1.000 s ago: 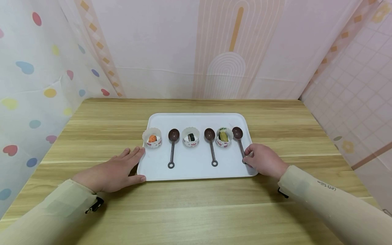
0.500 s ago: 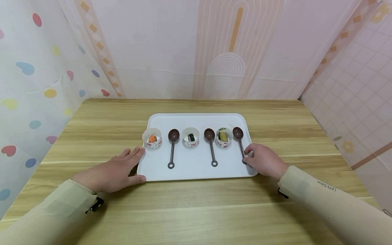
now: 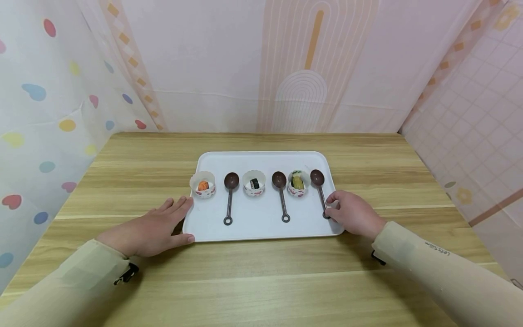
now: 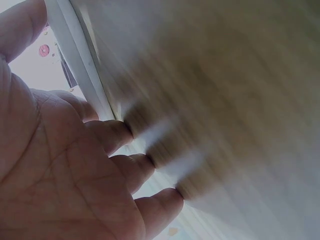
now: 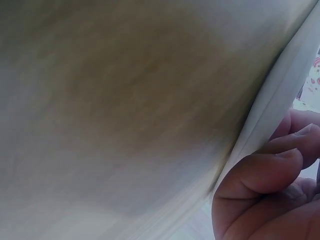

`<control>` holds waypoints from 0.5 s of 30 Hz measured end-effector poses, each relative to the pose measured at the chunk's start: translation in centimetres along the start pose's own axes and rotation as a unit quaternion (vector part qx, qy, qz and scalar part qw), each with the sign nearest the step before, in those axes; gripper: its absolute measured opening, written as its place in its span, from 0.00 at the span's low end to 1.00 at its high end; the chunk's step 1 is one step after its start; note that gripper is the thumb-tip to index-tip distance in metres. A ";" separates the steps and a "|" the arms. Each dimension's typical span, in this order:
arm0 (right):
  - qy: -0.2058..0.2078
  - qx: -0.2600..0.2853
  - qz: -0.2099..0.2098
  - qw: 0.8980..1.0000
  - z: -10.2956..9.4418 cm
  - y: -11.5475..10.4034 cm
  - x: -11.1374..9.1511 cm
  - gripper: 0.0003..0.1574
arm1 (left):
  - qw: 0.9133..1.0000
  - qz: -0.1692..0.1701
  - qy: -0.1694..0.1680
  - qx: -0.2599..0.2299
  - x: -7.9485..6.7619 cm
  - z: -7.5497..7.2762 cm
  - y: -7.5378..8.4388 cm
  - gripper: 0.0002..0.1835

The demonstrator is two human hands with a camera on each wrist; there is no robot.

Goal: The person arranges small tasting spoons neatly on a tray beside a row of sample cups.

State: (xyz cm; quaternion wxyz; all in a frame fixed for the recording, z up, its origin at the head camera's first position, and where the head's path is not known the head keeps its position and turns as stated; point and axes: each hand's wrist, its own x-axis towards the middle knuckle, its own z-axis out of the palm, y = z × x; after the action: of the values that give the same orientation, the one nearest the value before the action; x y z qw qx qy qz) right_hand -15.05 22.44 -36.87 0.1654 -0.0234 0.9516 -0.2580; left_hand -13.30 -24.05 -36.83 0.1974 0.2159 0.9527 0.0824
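Observation:
A white tray (image 3: 261, 227) lies on the table with three brown measuring spoons and three paper cups in a row. At its left edge, my left hand (image 3: 151, 227) rests with fingers spread, the thumb at the front left corner. My right hand (image 3: 353, 213) pinches the ring end of the rightmost measuring spoon (image 3: 318, 178), its bowl lying by the right paper cup (image 3: 298, 191). In the right wrist view, the curled fingers (image 5: 260, 175) sit at the tray rim. Other spoons (image 3: 231, 180) (image 3: 279, 180) lie on either side of the middle paper cup (image 3: 254, 190).
The left paper cup (image 3: 204, 193) holds an orange-topped sushi piece (image 3: 203, 185). A black-wrapped sushi piece (image 3: 255, 183) sits in the middle cup, a yellow-green one (image 3: 298, 183) in the right. Patterned curtains (image 3: 204, 68) stand behind the wooden table (image 3: 261, 290).
The rightmost measuring spoon has shifted very slightly to the right, with my right hand still at its handle end. My left hand has stayed in place.

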 end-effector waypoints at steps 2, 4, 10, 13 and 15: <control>0.002 0.007 0.003 1.000 0.0 0.0 0.0 0.15 | 1.000 -0.002 -0.001 -0.001 0.0 0.0 0.0 0.58; 0.003 0.010 0.000 1.000 0.0 0.0 0.0 0.15 | 1.000 -0.004 -0.004 -0.002 0.1 -0.1 0.0 0.58; 0.015 0.020 -0.005 1.000 -0.2 0.0 -0.1 0.15 | 1.000 -0.007 -0.010 -0.001 0.2 -0.3 0.1 0.60; 0.033 0.026 -0.012 0.999 -0.3 0.0 0.0 0.18 | 1.000 -0.011 -0.004 -0.005 0.3 -0.5 0.2 0.61; 0.051 0.029 -0.022 0.998 -0.4 0.0 -0.1 0.19 | 1.000 -0.018 0.015 -0.009 0.3 -0.7 0.2 0.59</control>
State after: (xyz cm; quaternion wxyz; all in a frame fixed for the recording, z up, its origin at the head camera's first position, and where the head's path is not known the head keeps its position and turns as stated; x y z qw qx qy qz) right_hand -15.13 22.65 -36.50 0.1120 -0.0264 0.9502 -0.2896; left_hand -13.74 -23.78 -36.28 0.1867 0.1952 0.9585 0.0908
